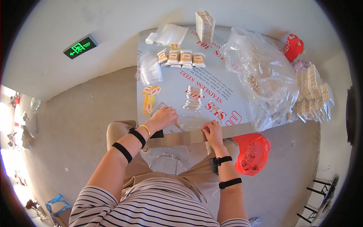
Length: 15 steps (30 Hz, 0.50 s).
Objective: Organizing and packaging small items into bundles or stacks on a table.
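My left hand (pixel 165 117) is over the near edge of the table, its fingers closed around a small bunch of cotton swabs (pixel 180 124). To its right, my right hand (pixel 213 132) pinches what looks like a single cotton swab at the table's front edge. Beyond both hands lies a stacked pile of loose cotton swabs (pixel 193 99). A few more scattered swabs (pixel 216 109) rest right of that pile. Yellow printed cards (pixel 149 102) lie beyond my left hand, and part of a dark flat item (pixel 157 134) shows under my left wrist.
Filled swab packs (pixel 185 57) stand in a row at the back, near clear bags (pixel 150 69) and a tall stack of packs (pixel 205 27). A large plastic bag (pixel 261 75) covers the table's right side, beside piled packs (pixel 314 94). A red bag (pixel 252 153) hangs below.
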Tool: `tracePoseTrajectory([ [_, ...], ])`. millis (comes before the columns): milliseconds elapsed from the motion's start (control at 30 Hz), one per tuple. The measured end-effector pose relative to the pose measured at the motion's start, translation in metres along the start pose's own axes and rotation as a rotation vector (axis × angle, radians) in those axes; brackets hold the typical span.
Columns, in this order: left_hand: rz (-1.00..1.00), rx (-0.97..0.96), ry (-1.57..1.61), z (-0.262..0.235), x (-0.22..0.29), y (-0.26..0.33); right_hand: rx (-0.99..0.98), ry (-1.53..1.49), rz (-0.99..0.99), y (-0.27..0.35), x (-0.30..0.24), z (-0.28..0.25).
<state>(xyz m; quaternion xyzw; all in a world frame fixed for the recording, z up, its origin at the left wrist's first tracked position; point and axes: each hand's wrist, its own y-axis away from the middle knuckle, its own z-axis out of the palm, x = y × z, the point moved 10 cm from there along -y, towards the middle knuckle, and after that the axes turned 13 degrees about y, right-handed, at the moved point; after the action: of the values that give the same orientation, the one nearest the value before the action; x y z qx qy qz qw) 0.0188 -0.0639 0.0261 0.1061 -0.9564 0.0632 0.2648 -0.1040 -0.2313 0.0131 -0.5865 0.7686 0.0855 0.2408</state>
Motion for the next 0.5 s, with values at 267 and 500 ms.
tracePoseTrajectory([
  [267, -0.027, 0.081, 0.028, 0.016, 0.007, -0.021, -0.039, 0.038, -0.032, 0.01, -0.004, 0.005],
  [500, -0.091, 0.146, 0.026, 0.016, 0.021, -0.06, 0.054, 0.111, -0.096, -0.009, -0.05, 0.026],
])
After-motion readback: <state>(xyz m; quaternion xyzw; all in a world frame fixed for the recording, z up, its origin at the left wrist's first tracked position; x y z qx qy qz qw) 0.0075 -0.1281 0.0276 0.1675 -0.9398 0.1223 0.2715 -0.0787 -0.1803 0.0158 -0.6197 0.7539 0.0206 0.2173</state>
